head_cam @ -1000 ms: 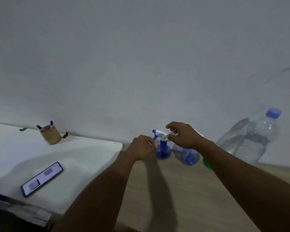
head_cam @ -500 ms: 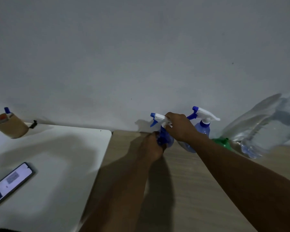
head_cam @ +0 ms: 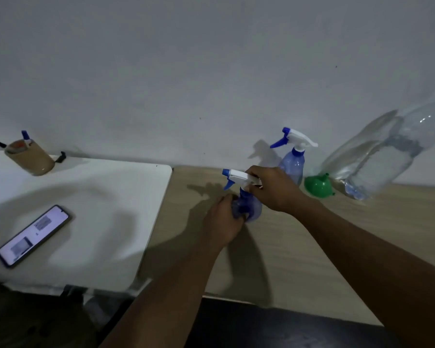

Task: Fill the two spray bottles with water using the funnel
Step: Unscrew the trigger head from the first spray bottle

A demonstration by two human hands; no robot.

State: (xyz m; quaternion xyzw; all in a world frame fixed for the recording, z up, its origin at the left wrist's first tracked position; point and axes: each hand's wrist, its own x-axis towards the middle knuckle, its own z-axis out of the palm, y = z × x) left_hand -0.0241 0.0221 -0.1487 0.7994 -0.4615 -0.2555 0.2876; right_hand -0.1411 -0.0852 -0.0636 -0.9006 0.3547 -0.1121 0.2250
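Observation:
A blue spray bottle (head_cam: 251,209) with a white and blue trigger head stands on the wooden table (head_cam: 299,259). My left hand (head_cam: 224,219) grips its round body from the left. My right hand (head_cam: 271,189) grips the trigger head from the right. A second blue spray bottle (head_cam: 293,163) stands upright behind, by the wall. A green funnel (head_cam: 318,185) lies mouth-down to its right. A large clear water bottle (head_cam: 387,156) with a blue cap stands at the far right.
A white table (head_cam: 98,222) adjoins the wooden one on the left. On it lie a lit phone (head_cam: 33,236) and a tan pen holder (head_cam: 29,156) near the wall. The grey wall runs right behind both tables.
My left hand has moved from beside the near spray bottle to gripping its body. My right hand stays on the trigger head. The camera has tilted down and the bottle sits nearer to me.

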